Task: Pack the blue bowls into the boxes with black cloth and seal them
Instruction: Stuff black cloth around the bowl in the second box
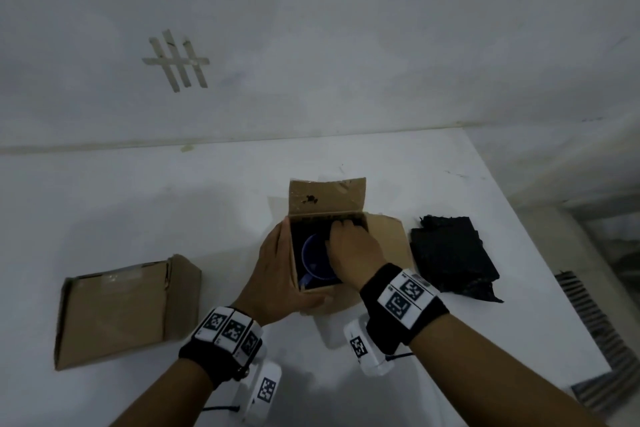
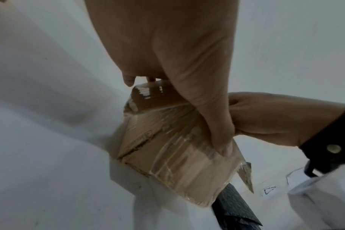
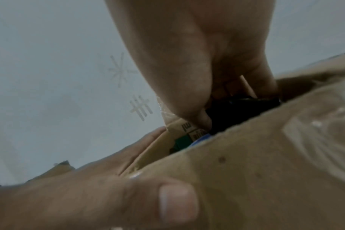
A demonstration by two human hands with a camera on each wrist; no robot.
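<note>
An open cardboard box (image 1: 322,198) stands mid-table with its far flap up. Inside it a blue bowl (image 1: 313,258) lies on black cloth (image 1: 304,227). My left hand (image 1: 277,270) grips the box's left wall and near corner, its thumb along the front. In the left wrist view that hand (image 2: 187,93) clasps the taped box (image 2: 167,152). My right hand (image 1: 349,250) reaches into the box, fingers curled over the cloth at the far right corner. The right wrist view shows those fingers (image 3: 203,119) pressed into the black cloth (image 3: 236,112), with a sliver of blue bowl (image 3: 204,137).
A second cardboard box (image 1: 121,308) lies closed at the left. A pile of folded black cloth (image 1: 450,256) sits right of the open box. The table (image 1: 138,204) ends at the right near a ribbed grey mat (image 1: 595,329). Tape strips mark the wall (image 1: 176,61).
</note>
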